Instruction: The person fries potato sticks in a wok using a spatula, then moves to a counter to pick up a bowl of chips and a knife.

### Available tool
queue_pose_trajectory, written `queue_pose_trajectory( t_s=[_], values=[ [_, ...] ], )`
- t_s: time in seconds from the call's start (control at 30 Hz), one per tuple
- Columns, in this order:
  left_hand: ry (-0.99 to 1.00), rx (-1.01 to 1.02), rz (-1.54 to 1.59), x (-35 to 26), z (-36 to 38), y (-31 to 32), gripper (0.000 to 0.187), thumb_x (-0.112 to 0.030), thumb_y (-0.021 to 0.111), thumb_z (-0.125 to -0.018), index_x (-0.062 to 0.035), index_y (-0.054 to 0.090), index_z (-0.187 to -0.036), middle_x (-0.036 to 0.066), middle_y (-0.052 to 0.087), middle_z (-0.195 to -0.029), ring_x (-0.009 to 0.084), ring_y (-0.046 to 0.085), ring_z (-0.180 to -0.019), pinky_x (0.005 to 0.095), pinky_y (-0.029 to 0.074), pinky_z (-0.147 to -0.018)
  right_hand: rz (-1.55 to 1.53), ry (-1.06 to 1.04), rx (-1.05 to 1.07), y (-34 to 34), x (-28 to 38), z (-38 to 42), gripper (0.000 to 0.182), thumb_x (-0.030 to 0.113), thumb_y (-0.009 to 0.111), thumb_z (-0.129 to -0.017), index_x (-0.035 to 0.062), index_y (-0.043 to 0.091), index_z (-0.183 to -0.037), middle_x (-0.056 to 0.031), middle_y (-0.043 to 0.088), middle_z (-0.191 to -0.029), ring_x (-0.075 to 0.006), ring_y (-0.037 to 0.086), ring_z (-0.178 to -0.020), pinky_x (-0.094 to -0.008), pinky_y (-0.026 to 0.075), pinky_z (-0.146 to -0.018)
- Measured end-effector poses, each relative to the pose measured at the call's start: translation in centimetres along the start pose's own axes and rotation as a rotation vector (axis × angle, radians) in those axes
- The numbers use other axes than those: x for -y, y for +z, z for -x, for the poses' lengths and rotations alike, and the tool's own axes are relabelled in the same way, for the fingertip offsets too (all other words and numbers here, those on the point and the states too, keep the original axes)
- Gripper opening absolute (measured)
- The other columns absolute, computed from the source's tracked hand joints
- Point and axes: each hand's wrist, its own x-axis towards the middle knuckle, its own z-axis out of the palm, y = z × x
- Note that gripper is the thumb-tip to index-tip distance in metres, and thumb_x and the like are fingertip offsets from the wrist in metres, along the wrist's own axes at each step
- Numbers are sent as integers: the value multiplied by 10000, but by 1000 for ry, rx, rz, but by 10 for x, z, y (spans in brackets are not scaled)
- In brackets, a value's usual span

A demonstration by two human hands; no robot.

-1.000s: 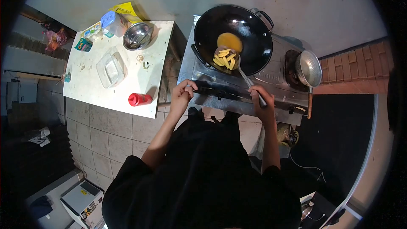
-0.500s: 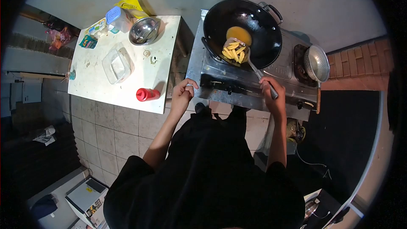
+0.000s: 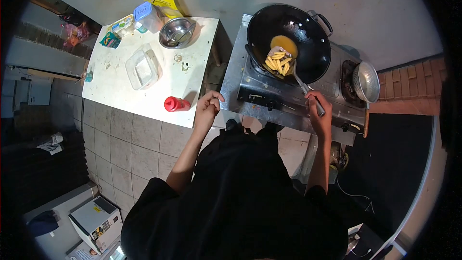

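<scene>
My right hand (image 3: 318, 106) grips the handle of a metal spatula (image 3: 302, 83), whose head rests inside a black wok (image 3: 313, 43). Yellow fried strips (image 3: 277, 62) lie on and around the spatula head at the wok's near left side, beside a pool of amber oil (image 3: 285, 45). Holding nothing, my left hand (image 3: 209, 107) hovers by the stove's left front corner, with its fingers loosely curled and partly apart. The wok sits on a steel gas stove (image 3: 250, 97).
A dented metal pan (image 3: 367, 83) stands on the right burner. The white table (image 3: 115, 74) at left holds a red bottle (image 3: 177, 104), a clear container (image 3: 142, 70), a steel bowl (image 3: 175, 33), a blue-lidded tub (image 3: 149, 17) and a yellow bag (image 3: 166, 4).
The view has shifted, so table and stove appear farther right. My right hand still holds the spatula in the wok; my left hand keeps much the same pose.
</scene>
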Motion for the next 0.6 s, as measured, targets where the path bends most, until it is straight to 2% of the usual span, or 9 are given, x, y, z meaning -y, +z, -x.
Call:
queue_pose_trajectory(
  t_s=[0.6],
  values=[
    [0,-67,15,-1,-1,1,368,120,310,-743,-5,593,-942,-38,413,-576,41,320,-504,209,224,-478,8,7,19,0,7,-2,97,85,540,-927,25,616,-919,-56,566,-753,-123,524,-716,-267,436,-718]
  ],
)
